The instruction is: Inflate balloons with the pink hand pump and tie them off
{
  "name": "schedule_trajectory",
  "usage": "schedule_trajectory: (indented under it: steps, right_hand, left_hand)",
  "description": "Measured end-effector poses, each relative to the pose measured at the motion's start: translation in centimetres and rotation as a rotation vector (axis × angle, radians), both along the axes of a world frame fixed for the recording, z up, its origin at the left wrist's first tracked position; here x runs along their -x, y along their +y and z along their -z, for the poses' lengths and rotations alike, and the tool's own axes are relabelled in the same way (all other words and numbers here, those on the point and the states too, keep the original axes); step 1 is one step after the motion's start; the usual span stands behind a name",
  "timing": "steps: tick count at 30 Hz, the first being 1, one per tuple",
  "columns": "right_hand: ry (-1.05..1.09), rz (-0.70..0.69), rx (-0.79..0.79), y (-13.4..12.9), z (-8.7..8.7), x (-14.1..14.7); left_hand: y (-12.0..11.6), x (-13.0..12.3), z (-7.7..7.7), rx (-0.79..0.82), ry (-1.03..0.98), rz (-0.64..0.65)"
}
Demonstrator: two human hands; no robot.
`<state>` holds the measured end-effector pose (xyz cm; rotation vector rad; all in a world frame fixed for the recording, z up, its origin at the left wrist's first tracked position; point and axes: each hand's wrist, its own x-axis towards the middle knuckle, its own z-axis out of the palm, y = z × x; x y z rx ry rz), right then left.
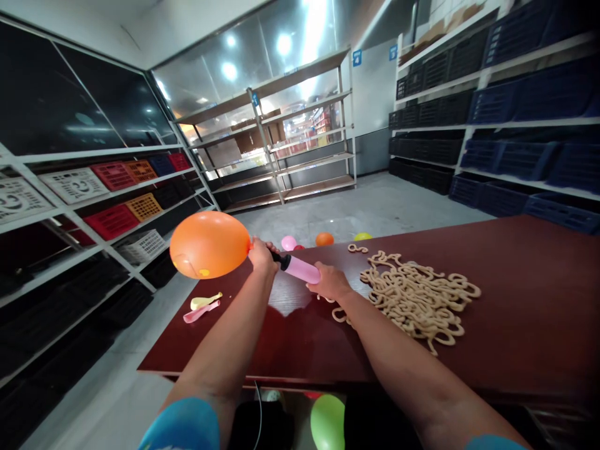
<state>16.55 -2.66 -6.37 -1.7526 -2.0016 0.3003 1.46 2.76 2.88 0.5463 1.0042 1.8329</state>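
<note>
An inflated orange balloon [210,245] points left from my left hand [263,255], which is closed around its neck where it meets the pump's black end. The balloon pump [302,269] has a pink barrel and lies level between my hands. My right hand [330,282] is wrapped round the barrel's other end. Below the balloon, a limp yellow balloon [206,301] and a limp pink balloon [201,311] lie on the dark red table [300,350]. Right of my right hand spreads a heap of beige curled strands [412,300], partly behind my forearm.
Inflated balloons, among them a pink one [289,242] and an orange one [324,239], show beyond the far table edge. A green balloon [327,422] is below the near edge. Crate-filled shelves stand left and right; a metal rack [281,169] stands behind.
</note>
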Motion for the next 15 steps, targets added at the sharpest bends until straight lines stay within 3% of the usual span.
schedule_trajectory:
  steps: [4,12,15]
  right_hand:
    - [0.026,-0.005,-0.015,0.0,-0.1,-0.1]
    - [0.108,0.004,-0.062,0.3,0.1,-0.1]
    - [0.108,0.033,-0.047,0.5,0.4,0.0]
  left_hand:
    - [0.3,1.6,-0.7,-0.01,0.002,-0.011]
    - [1.2,8.0,-8.1,-0.112,0.041,-0.061]
    - [1.4,8.5,-9.1,-0.145,0.06,-0.062]
